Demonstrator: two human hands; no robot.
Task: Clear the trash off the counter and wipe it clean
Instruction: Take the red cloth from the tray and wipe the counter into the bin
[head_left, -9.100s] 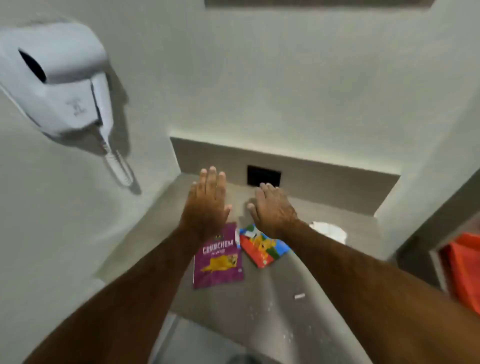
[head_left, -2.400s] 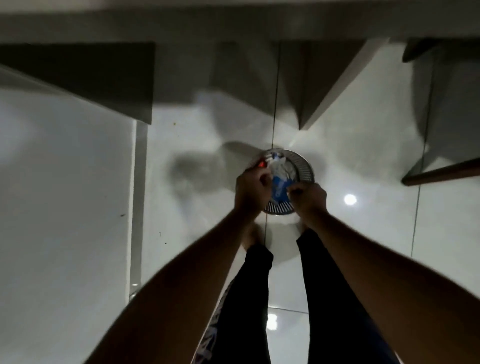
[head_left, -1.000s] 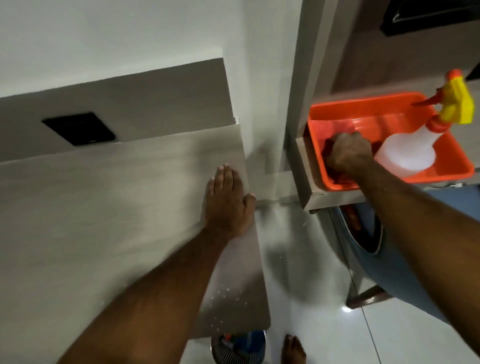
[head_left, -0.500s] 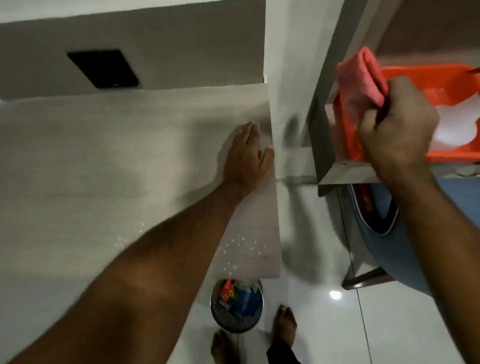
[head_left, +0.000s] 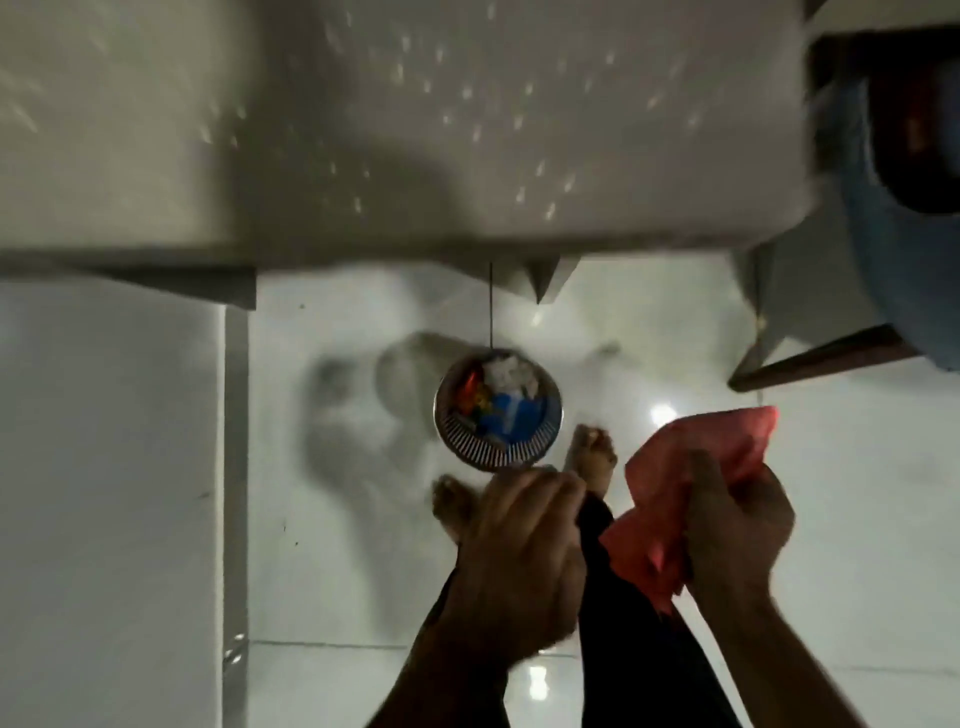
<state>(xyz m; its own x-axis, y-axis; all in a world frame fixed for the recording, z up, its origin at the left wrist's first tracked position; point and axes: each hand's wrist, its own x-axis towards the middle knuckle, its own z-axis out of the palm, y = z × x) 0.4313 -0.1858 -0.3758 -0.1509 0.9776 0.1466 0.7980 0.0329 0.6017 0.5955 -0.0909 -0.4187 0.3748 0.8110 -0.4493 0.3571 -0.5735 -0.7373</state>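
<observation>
Left hand (head_left: 524, 556) near centre, back to camera, fingers curled loosely downward, holding nothing visible; whether fully clenched, cannot tell. Just right of it, right hand (head_left: 732, 525) fisted around a pink-red cloth (head_left: 675, 499), bunched, its loose corner sticking up to the far right. Hands close together but apart, both over the floor, short of the counter.

Counter (head_left: 467, 130) spans the far side, near edge running left to right, surface dotted with pale crumbs (head_left: 519, 130); top otherwise bare, frame blurred. White floor (head_left: 337, 519) is open to the left of the hands.

Round mesh bin (head_left: 498, 410) on the floor just beyond the left hand, under the counter edge, with colourful wrappers (head_left: 498, 405) and white crumpled paper inside. Bare feet (head_left: 592, 452) beside the bin, dark trouser legs between the arms. Blue rounded object (head_left: 893, 234) far right, beside the counter end.
</observation>
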